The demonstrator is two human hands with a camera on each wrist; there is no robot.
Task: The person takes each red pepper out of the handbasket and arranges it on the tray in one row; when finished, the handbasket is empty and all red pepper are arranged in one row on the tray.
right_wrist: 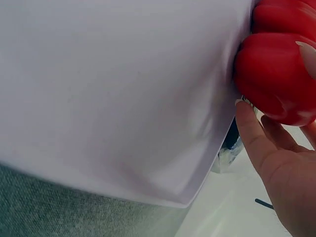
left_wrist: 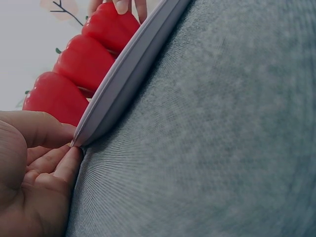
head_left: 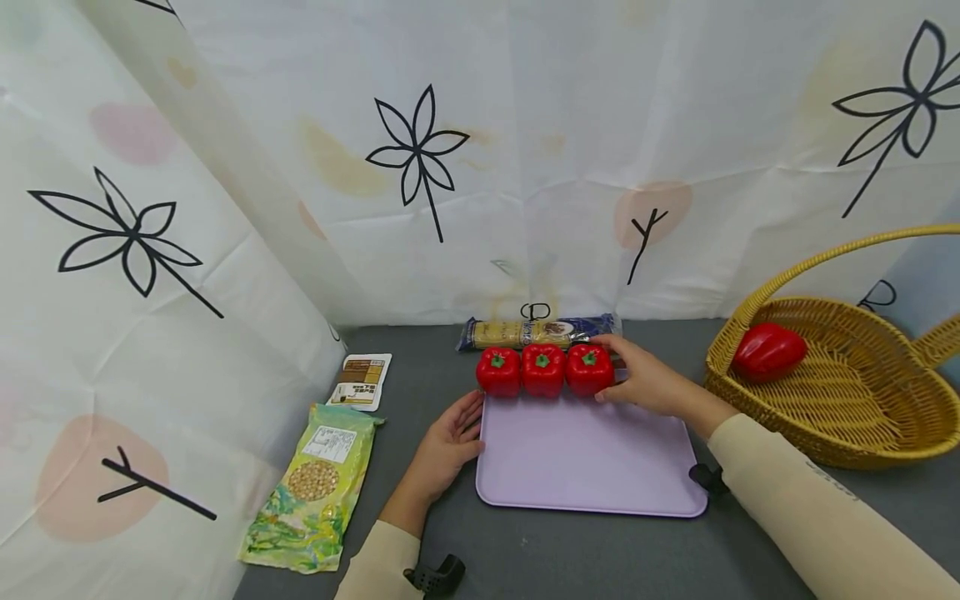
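Three red bell peppers (head_left: pixel 543 369) stand side by side along the back edge of a light purple tray (head_left: pixel 585 467). My right hand (head_left: pixel 645 379) grips the rightmost pepper (head_left: pixel 588 369), fingers behind it and thumb in front; the right wrist view has this pepper (right_wrist: pixel 274 74) between thumb and fingers of the hand (right_wrist: pixel 291 173). At the tray's left side, my left hand (head_left: pixel 446 446) pinches the rim. The left wrist view gives the thumb above and fingers below the tray edge (left_wrist: pixel 111 94), the hand (left_wrist: pixel 39 173) close to the nearest pepper (left_wrist: pixel 54 101).
Behind the peppers lies a long pasta packet (head_left: pixel 525 333). To the left are a small white-and-brown pouch (head_left: pixel 362 382) and a green-yellow bag (head_left: pixel 315 483). A yellow wicker basket (head_left: pixel 847 417) on the right holds another red pepper (head_left: pixel 770 352). Patterned cloth (head_left: pixel 540 167) hangs behind.
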